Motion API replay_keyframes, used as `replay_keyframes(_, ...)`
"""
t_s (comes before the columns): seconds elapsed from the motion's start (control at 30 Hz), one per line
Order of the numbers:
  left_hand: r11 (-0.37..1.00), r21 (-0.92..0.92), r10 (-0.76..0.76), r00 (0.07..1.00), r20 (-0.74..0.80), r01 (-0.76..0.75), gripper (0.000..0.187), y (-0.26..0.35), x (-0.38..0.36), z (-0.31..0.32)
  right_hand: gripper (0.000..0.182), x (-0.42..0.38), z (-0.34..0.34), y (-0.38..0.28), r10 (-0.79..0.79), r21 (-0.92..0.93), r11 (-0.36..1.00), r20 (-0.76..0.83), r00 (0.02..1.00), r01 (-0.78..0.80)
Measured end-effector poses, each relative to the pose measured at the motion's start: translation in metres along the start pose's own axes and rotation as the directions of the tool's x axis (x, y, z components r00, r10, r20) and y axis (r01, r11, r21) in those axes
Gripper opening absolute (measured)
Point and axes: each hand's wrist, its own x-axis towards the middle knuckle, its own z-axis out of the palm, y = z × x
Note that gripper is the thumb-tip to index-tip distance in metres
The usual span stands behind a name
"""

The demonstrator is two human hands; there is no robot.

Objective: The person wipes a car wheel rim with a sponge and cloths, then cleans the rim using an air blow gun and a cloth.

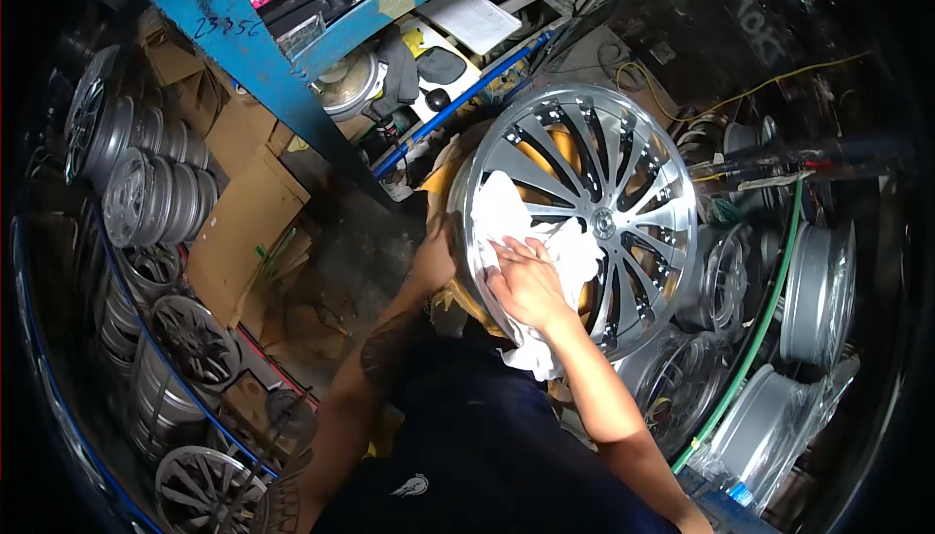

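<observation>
A shiny alloy wheel (pixel 606 225) with black-and-silver spokes stands tilted in front of me, its face toward the camera. A yellow-brown material (pixel 443 178) shows behind its left edge and between the spokes. My right hand (pixel 531 284) presses a bunched white cloth (pixel 504 205) onto the left part of the wheel's face, fingers bent over the cloth. Part of the cloth hangs below the lower rim. At the wheel's left side, my left hand (pixel 434 259) grips the outer edge, with its fingertips partly hidden.
Stacked wheels (pixel 161 198) line the left side, near cardboard sheets (pixel 248 232). More wheels in plastic wrap (pixel 760 432) lie on the right, beside a green hose (pixel 769 315). A blue metal frame (pixel 229 32) and a cluttered shelf (pixel 467 19) are ahead.
</observation>
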Motion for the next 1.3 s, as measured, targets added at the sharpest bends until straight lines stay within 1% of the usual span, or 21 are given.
replay_keyframes(0.07, 0.988, 0.15, 0.035, 0.999, 0.037, -0.04, 0.077, -0.002, 0.0, 0.01, 0.044, 0.012, -0.001, -0.001, 0.019, -0.06, 0.998, -0.045, 0.999, -0.021)
replay_keyframes(0.13, 0.987, 0.151, -0.08, 0.982, 0.173, 0.054, 0.087, -0.006, 0.0, 0.014, 0.041, 0.013, 0.009, 0.001, -0.022, -0.108, 0.994, -0.139, 0.99, 0.007)
replay_keyframes(0.17, 0.982, 0.162, -0.136, 0.961, 0.239, 0.099, 0.092, -0.01, 0.0, 0.018, 0.04, 0.012, 0.007, 0.002, -0.024, -0.1, 0.995, -0.07, 0.997, 0.017)
replay_keyframes(0.23, 0.977, 0.21, -0.082, 0.959, 0.272, 0.024, 0.098, -0.027, -0.001, 0.026, 0.037, 0.007, -0.002, 0.003, -0.031, -0.081, 0.996, 0.06, 0.998, 0.036)
replay_keyframes(0.33, 0.971, 0.231, -0.021, 0.942, 0.335, -0.061, 0.107, -0.06, -0.002, 0.044, 0.035, 0.011, 0.001, -0.002, -0.031, -0.071, 0.997, -0.031, 0.999, 0.029)
replay_keyframes(0.5, 0.986, 0.164, -0.09, 0.921, 0.379, 0.029, 0.092, -0.046, -0.01, 0.027, 0.036, 0.01, 0.001, -0.007, -0.061, -0.094, 0.994, 0.008, 0.998, 0.061)
replay_keyframes(0.53, 0.99, 0.138, -0.075, 0.919, 0.387, 0.022, 0.089, -0.04, -0.009, 0.024, 0.038, 0.014, 0.003, -0.008, -0.056, -0.103, 0.993, -0.062, 0.996, 0.049)
replay_keyframes(0.63, 0.995, 0.1, -0.025, 0.923, 0.383, -0.014, 0.078, -0.044, -0.017, 0.02, 0.041, 0.004, 0.004, -0.015, -0.073, -0.163, 0.982, 0.113, 0.991, 0.091)
replay_keyframes(0.67, 0.997, 0.075, -0.029, 0.936, 0.352, 0.003, 0.075, -0.031, -0.021, 0.014, 0.041, 0.0, 0.006, -0.018, -0.027, -0.107, 0.993, 0.118, 0.993, 0.04)
replay_keyframes(0.7, 0.999, 0.048, -0.031, 0.946, 0.321, 0.017, 0.073, -0.021, -0.024, 0.009, 0.042, 0.002, 0.007, -0.019, -0.013, -0.096, 0.995, 0.08, 0.997, 0.02)
replay_keyframes(0.73, 0.998, 0.031, -0.054, 0.924, 0.377, 0.045, 0.073, -0.026, -0.023, 0.013, 0.043, 0.005, 0.007, -0.017, 0.003, -0.087, 0.996, 0.041, 0.999, 0.0)
replay_keyframes(0.8, 0.998, -0.047, 0.066, 0.921, 0.385, -0.052, 0.074, -0.001, -0.019, -0.001, 0.042, 0.004, 0.009, -0.017, -0.017, -0.106, 0.994, -0.03, 0.999, 0.014)
replay_keyframes(0.9, 0.997, 0.07, 0.006, 0.918, 0.396, -0.037, 0.079, -0.005, -0.019, 0.004, 0.039, -0.003, 0.0, -0.011, -0.019, -0.034, 0.999, 0.135, 0.991, 0.024)
replay_keyframes(0.93, 0.993, 0.112, -0.008, 0.907, 0.421, -0.044, 0.08, -0.01, -0.017, 0.009, 0.036, -0.006, -0.003, -0.01, -0.062, -0.01, 0.998, 0.034, 0.998, 0.062)
replay_keyframes(1.03, 0.97, 0.215, -0.014, 0.852, 0.523, -0.116, 0.083, -0.027, -0.012, 0.023, 0.037, 0.002, -0.03, -0.006, 0.068, -0.074, 0.996, 0.197, 0.978, -0.054)
replay_keyframes(1.07, 0.94, 0.336, -0.15, 0.817, 0.556, -0.056, 0.083, -0.008, -0.008, 0.017, 0.037, 0.007, -0.044, -0.009, 0.278, -0.204, 0.952, 0.277, 0.92, -0.226)
replay_keyframes(1.1, 0.924, 0.382, -0.219, 0.797, 0.564, -0.016, 0.089, -0.001, -0.003, 0.013, 0.041, 0.01, -0.054, 0.0, 0.323, -0.286, 0.928, 0.299, 0.898, -0.239)
replay_keyframes(1.17, 0.877, 0.477, -0.354, 0.743, 0.569, 0.052, 0.1, 0.013, 0.006, 0.005, 0.037, 0.0, -0.035, 0.007, 0.194, -0.29, 0.94, 0.03, 0.981, -0.177)
replay_keyframes(1.23, 0.883, 0.467, -0.326, 0.778, 0.537, 0.048, 0.108, 0.022, 0.005, -0.001, 0.036, 0.001, -0.006, -0.002, 0.033, -0.103, 0.994, -0.004, 0.999, -0.033)
replay_keyframes(1.27, 0.883, 0.467, -0.329, 0.78, 0.532, 0.053, 0.111, 0.031, 0.005, -0.004, 0.034, -0.002, 0.003, 0.005, -0.02, -0.108, 0.994, -0.107, 0.994, 0.008)
replay_keyframes(1.3, 0.882, 0.467, -0.331, 0.783, 0.527, 0.059, 0.115, 0.037, 0.005, -0.007, 0.034, -0.003, -0.005, 0.016, 0.035, -0.02, 0.999, -0.154, 0.987, -0.038)
